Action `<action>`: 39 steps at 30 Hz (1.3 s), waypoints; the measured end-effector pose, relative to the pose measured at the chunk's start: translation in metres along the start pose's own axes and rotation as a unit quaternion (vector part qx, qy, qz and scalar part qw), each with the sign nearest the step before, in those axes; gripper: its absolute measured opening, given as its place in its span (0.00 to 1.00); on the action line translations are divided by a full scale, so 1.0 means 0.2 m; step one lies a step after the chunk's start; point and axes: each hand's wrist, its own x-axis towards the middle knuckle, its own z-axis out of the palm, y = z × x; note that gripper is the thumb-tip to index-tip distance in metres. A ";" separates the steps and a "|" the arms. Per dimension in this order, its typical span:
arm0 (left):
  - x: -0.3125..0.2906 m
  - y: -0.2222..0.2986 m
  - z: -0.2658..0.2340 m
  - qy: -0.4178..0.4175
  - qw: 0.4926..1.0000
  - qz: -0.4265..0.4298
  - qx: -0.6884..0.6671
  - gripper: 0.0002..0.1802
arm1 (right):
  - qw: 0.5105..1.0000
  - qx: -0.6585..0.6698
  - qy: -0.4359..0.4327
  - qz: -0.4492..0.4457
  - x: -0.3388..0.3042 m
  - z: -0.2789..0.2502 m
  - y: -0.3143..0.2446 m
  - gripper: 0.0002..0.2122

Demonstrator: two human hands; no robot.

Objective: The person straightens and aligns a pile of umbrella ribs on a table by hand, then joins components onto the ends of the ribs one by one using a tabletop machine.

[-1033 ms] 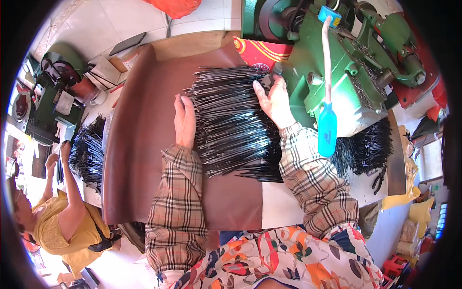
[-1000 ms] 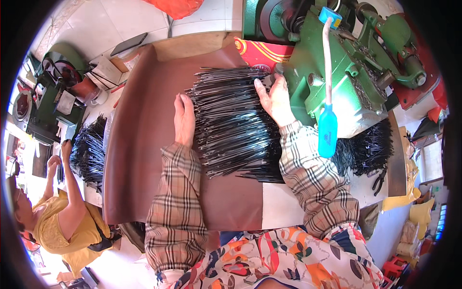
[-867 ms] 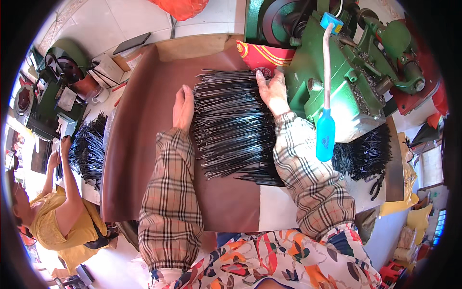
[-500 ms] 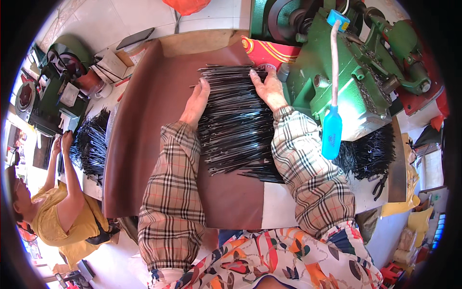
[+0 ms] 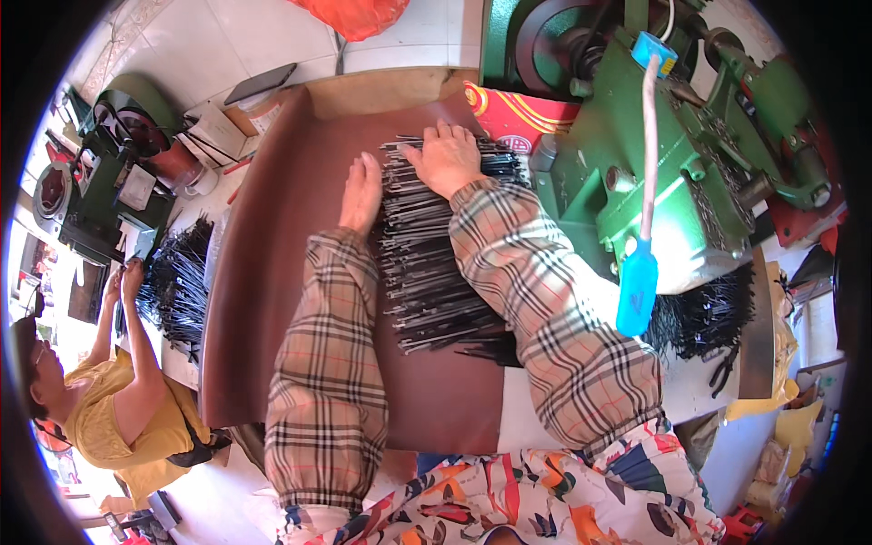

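Left hand (image 5: 361,193): open, fingers straight and close together, set upright beside the left ends of the black rods (image 5: 431,263); grips nothing; contact with the rod ends cannot be told; right hand (image 5: 447,156): open, palm down, fingers slightly spread, laid over the far part of the pile; no rod visibly gripped; the rods lie crosswise in a stack on the brown sheet (image 5: 436,400), left of the green machine (image 5: 627,163).

Black rods (image 5: 431,272) piled near-parallel on brown sheet (image 5: 445,400).
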 end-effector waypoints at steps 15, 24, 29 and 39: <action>-0.14 0.13 0.09 -0.044 0.994 0.055 0.088 0.41 | 0.992 -0.024 -0.122 0.027 0.06 -0.04 0.15 0.31; -0.16 0.15 0.11 -0.014 0.996 0.043 0.073 0.41 | 0.990 -0.051 -0.126 0.045 0.07 0.02 0.18 0.34; -0.10 0.12 0.12 -0.003 0.997 0.075 0.026 0.41 | 0.999 -0.033 -0.028 0.031 0.08 0.03 0.19 0.35; -0.05 0.04 0.04 -0.023 0.996 0.021 -0.089 0.43 | 0.979 0.049 0.013 -0.196 -0.61 -0.29 -0.15 0.26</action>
